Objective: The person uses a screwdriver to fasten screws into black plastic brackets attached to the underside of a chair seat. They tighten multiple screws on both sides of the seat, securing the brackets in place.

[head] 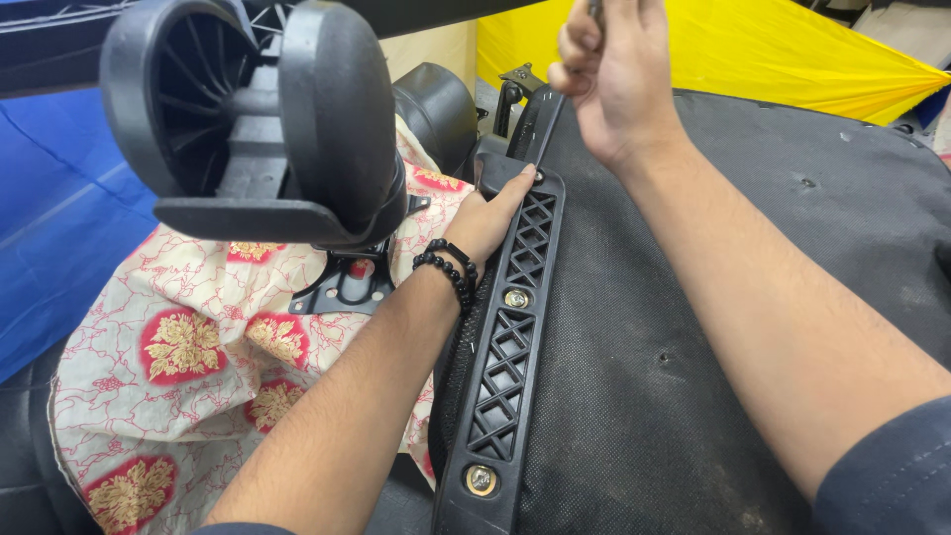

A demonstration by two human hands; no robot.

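**Thread under tension beside a braced hand**

Nearest the camera, a black lattice strip (507, 347) is seen lying along the edge of a dark fabric panel (713, 327), fixed by round metal fasteners (480, 480). Further up the strip, the left hand (485, 220), with a bead bracelet (448, 269) at the wrist, is laid flat against the strip's upper end, fingers extended, nothing enclosed in its grip. Beside it, patterned cloth (188, 347) is draped under a large black double wheel (267, 119).

Beyond, the right hand (609, 69) is raised above the panel, its grip pinched tight on a thin item at the top edge of the view; what that item is cannot be told. A fine line, probably thread, appears to be drawn from it down to the strip's top.

Several risks may be judged from this. Should the pull be too sharp, the line could be snapped or the fabric torn at the seam. Should the left hand slip, the strip could be shifted out of line. A finger near the line's lower end could be cut or pricked. The wheel, close overhead, could be knocked by the left arm.
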